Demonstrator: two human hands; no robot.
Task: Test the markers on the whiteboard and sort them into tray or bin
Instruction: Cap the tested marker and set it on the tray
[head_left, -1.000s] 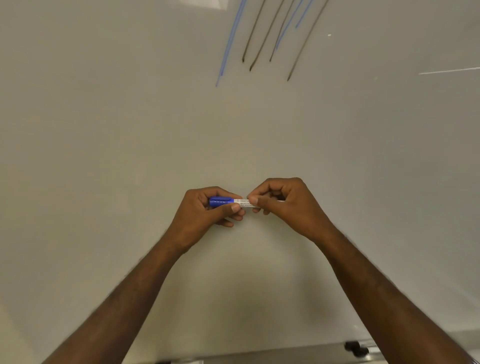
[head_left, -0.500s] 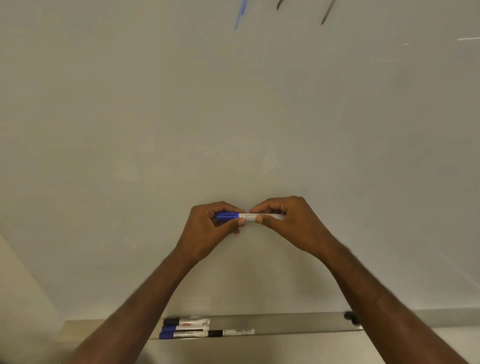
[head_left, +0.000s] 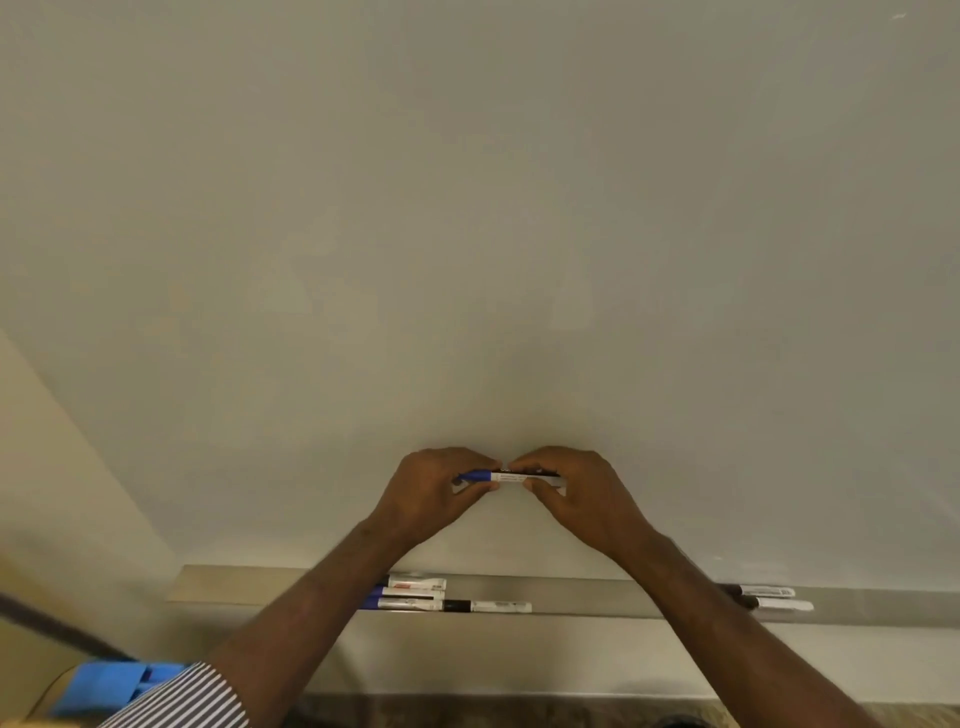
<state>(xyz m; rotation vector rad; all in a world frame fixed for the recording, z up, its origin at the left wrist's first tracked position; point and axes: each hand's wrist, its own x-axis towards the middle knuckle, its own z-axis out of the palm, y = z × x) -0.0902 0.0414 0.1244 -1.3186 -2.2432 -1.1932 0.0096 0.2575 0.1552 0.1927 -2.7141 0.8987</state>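
Blue cap: we see our left hand (head_left: 431, 493) curl its fingers round the blue cap (head_left: 477, 475) of the marker (head_left: 511, 478), thumb underneath.
Left grip: narrow, closed on the capped end.
Right grip: our right hand (head_left: 576, 491) pinches the marker's white barrel between thumb and curled fingers, also closed on it.
Marker position: level, cap to the left, held in the air close in front of the whiteboard (head_left: 467, 234), above the tray (head_left: 597, 603); our fingertips nearly meet at its middle.
Second dark strip: along the top of the barrel runs a dark band; we cannot tell if it is a label or another pen.
Whiteboard: pale and broad, filling most of the view behind our hands.
Tray: a long metal ledge along the board's lower edge.
Left tray group: three markers (head_left: 410, 593) lie stacked side by side, partly behind our left forearm, with a black-capped marker (head_left: 488, 606) end to end with the lowest one.
Right tray group: two dark-capped markers (head_left: 769, 597) lie together just past our right forearm.
Sleeve: a striped cuff (head_left: 182, 699) shows at lower left.
Blue object: a blue plastic item (head_left: 104, 686) sits beside the cuff, too blurred to name.
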